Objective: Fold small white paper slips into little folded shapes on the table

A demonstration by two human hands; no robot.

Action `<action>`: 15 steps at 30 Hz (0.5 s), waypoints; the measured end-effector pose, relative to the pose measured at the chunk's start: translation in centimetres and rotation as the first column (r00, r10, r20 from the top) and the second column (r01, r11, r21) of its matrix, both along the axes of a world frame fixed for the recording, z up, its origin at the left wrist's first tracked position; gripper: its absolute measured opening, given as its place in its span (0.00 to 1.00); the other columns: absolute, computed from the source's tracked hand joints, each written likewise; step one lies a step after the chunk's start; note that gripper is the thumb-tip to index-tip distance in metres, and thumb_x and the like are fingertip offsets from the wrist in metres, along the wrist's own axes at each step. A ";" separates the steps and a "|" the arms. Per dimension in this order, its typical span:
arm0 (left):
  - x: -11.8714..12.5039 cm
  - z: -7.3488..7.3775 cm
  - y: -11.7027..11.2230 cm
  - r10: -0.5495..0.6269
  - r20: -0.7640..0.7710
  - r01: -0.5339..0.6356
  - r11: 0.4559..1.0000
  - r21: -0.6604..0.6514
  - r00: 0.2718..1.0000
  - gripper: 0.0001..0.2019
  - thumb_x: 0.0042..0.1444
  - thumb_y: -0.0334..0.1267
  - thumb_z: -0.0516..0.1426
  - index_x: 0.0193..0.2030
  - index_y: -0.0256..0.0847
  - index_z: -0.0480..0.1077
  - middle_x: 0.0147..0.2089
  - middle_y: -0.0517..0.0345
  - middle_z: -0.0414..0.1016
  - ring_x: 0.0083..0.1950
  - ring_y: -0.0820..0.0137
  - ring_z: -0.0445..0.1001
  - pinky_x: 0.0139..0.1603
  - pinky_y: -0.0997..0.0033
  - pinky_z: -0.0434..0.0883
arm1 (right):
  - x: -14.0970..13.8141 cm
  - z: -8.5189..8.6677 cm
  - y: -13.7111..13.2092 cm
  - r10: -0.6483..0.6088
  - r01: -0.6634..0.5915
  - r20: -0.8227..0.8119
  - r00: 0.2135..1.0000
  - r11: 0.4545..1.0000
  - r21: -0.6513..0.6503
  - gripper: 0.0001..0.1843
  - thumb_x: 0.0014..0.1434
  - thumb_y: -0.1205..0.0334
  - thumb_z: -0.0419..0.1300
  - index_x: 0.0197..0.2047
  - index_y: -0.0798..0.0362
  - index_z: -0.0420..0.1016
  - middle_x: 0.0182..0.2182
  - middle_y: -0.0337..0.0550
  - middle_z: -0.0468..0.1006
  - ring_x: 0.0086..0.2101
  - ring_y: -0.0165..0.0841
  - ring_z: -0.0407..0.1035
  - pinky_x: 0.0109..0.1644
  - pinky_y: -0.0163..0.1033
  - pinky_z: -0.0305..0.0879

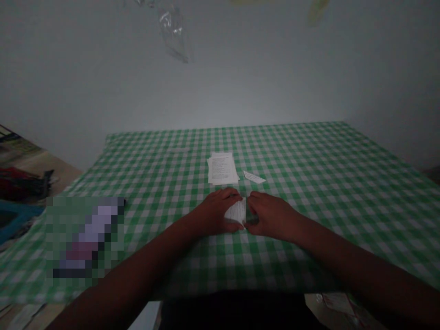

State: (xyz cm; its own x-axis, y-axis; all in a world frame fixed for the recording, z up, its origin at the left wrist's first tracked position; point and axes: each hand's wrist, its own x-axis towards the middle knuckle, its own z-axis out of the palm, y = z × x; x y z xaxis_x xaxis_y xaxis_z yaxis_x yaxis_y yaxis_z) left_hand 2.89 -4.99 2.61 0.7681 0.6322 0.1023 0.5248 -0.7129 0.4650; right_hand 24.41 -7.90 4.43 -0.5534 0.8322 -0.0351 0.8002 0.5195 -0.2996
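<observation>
1 printed paper [236,211], left hand [217,211] grasping it; right hand [270,213] curled at its edge, hold unclear; beyond left hand, rectangular paper stack [222,169].

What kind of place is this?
It looks like a room indoors, perhaps in somebody's home. There's a green-and-white checked tablecloth, a plain pale wall behind it, and a jumble of things off to the left.

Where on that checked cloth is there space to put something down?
Bare cloth lies right of the paper strip, beyond the right forearm, and between the paper stack and the blurred object. It's crowded where left hand and right hand surround a small paper near the stack.
</observation>
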 end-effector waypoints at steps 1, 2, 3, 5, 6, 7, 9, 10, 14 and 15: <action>0.0 0.0 0.0 0.002 0.000 -0.002 1.000 0.002 1.000 0.34 0.48 0.50 0.66 0.60 0.42 0.64 0.61 0.47 0.64 0.60 0.55 0.65 0.61 0.53 0.64 | 0.0 -0.1 -0.1 0.009 -0.009 -0.011 1.000 1.000 -0.002 0.18 0.51 0.51 0.65 0.41 0.54 0.72 0.38 0.46 0.74 0.40 0.39 0.69 0.39 0.40 0.64; 0.0 0.0 0.0 0.002 -0.002 -0.002 1.000 0.003 1.000 0.34 0.48 0.50 0.66 0.60 0.42 0.64 0.61 0.47 0.64 0.60 0.55 0.65 0.61 0.53 0.64 | 0.0 -0.2 -0.2 0.016 -0.016 -0.019 1.000 1.000 -0.004 0.18 0.51 0.51 0.65 0.41 0.53 0.72 0.38 0.46 0.74 0.40 0.39 0.69 0.39 0.40 0.64; 0.0 0.0 0.0 0.002 -0.005 -0.002 1.000 0.003 1.000 0.34 0.47 0.50 0.67 0.59 0.41 0.64 0.61 0.47 0.64 0.60 0.55 0.65 0.61 0.52 0.64 | 0.1 -0.3 -0.2 0.019 -0.019 -0.024 1.000 1.000 -0.005 0.18 0.51 0.51 0.65 0.41 0.53 0.72 0.38 0.46 0.74 0.40 0.39 0.69 0.39 0.40 0.64; 0.0 -0.1 0.0 0.000 -0.010 0.000 1.000 0.002 1.000 0.34 0.47 0.50 0.67 0.59 0.41 0.65 0.61 0.47 0.65 0.60 0.55 0.65 0.61 0.52 0.64 | 0.0 -0.4 -0.3 0.008 -0.008 -0.026 1.000 1.000 -0.003 0.19 0.50 0.50 0.65 0.41 0.53 0.72 0.38 0.46 0.74 0.39 0.39 0.69 0.38 0.40 0.63; 0.1 -0.1 0.0 -0.001 -0.011 0.001 1.000 0.003 1.000 0.34 0.47 0.50 0.67 0.59 0.41 0.65 0.61 0.47 0.65 0.60 0.55 0.66 0.61 0.52 0.64 | 0.0 -0.5 -0.3 -0.006 0.006 -0.024 1.000 1.000 -0.003 0.18 0.50 0.50 0.65 0.40 0.53 0.72 0.38 0.46 0.74 0.38 0.39 0.69 0.37 0.40 0.63; 0.1 -0.1 0.0 -0.001 -0.009 0.001 1.000 0.006 1.000 0.34 0.47 0.50 0.67 0.59 0.41 0.64 0.61 0.47 0.65 0.60 0.55 0.66 0.61 0.52 0.64 | -0.1 -0.5 -0.3 -0.022 0.022 -0.021 1.000 1.000 -0.001 0.18 0.50 0.51 0.65 0.40 0.54 0.72 0.37 0.46 0.73 0.38 0.38 0.69 0.36 0.39 0.62; 0.1 -0.1 -0.1 0.002 -0.005 -0.002 1.000 0.012 1.000 0.34 0.48 0.49 0.66 0.60 0.41 0.64 0.61 0.47 0.65 0.60 0.55 0.65 0.61 0.52 0.64 | -0.2 -0.5 -0.1 -0.060 0.060 -0.014 0.998 0.998 0.009 0.17 0.50 0.51 0.65 0.38 0.54 0.71 0.36 0.45 0.73 0.36 0.37 0.69 0.34 0.39 0.61; 0.1 0.0 -0.1 0.005 -0.007 -0.005 1.000 0.013 1.000 0.34 0.47 0.49 0.66 0.60 0.41 0.64 0.61 0.47 0.65 0.60 0.55 0.65 0.61 0.53 0.64 | -0.2 -0.5 0.0 -0.077 0.077 -0.009 0.997 0.997 0.015 0.16 0.50 0.52 0.64 0.37 0.53 0.71 0.36 0.45 0.73 0.35 0.37 0.68 0.34 0.38 0.60; 0.2 0.0 -0.2 0.013 -0.013 -0.013 1.000 0.015 1.000 0.35 0.47 0.49 0.67 0.60 0.40 0.64 0.61 0.46 0.65 0.60 0.55 0.66 0.61 0.52 0.64 | -0.2 -0.4 1.0 -0.139 0.138 0.011 0.990 0.990 0.036 0.13 0.53 0.52 0.63 0.34 0.53 0.69 0.36 0.44 0.73 0.33 0.35 0.67 0.31 0.38 0.56; 0.1 0.0 -0.2 0.012 -0.012 -0.012 1.000 0.019 1.000 0.35 0.47 0.50 0.67 0.60 0.40 0.64 0.61 0.46 0.65 0.60 0.55 0.66 0.61 0.52 0.64 | -0.1 -0.4 1.4 -0.158 0.158 0.020 0.987 0.987 0.040 0.14 0.53 0.51 0.63 0.34 0.52 0.69 0.35 0.44 0.73 0.33 0.35 0.67 0.30 0.38 0.55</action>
State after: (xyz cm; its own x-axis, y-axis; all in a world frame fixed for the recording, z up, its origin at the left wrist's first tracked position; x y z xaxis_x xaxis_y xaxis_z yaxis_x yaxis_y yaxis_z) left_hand 3.04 -5.18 2.56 0.7614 0.6397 0.1050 0.5391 -0.7148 0.4454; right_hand 24.29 -6.49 4.03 -0.4143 0.9101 -0.0128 0.8796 0.3967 -0.2627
